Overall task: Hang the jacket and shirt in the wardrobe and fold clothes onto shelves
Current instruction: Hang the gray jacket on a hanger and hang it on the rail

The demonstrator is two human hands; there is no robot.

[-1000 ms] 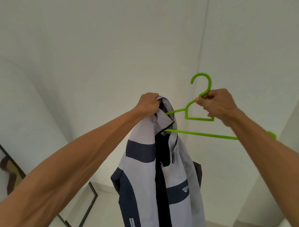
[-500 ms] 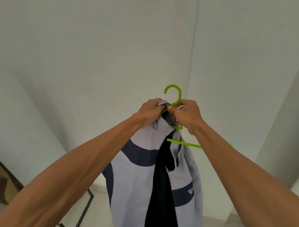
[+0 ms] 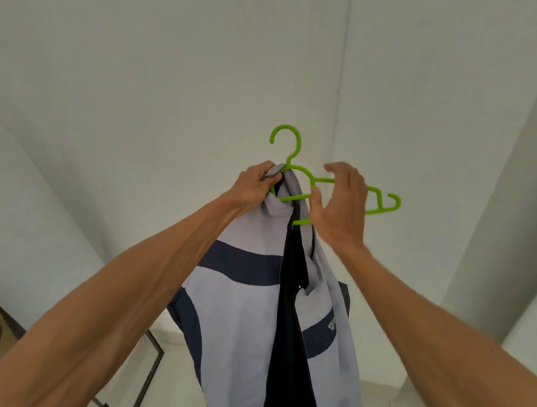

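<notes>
A light grey jacket [image 3: 241, 310] with navy bands hangs in front of me, its front open over a dark lining. My left hand [image 3: 255, 184] grips the collar together with the neck of a green plastic hanger [image 3: 287, 139]. The hanger's left arm is tucked inside the jacket's shoulder. Its right arm sticks out bare past the collar. My right hand [image 3: 338, 203] is over that bare arm with its fingers spread and loose, the thumb by the hanger's lower bar. The shirt and the wardrobe are out of view.
White walls meet in a corner straight ahead. A dark-framed picture [image 3: 152, 361] leans against the wall at lower left. A white upright panel [image 3: 506, 213] rises at the right edge, above a pale floor.
My right hand brought the hanger left to the collar, then let go of its neck and shifted right with fingers spread. The hanger's left arm now sits inside the jacket.
</notes>
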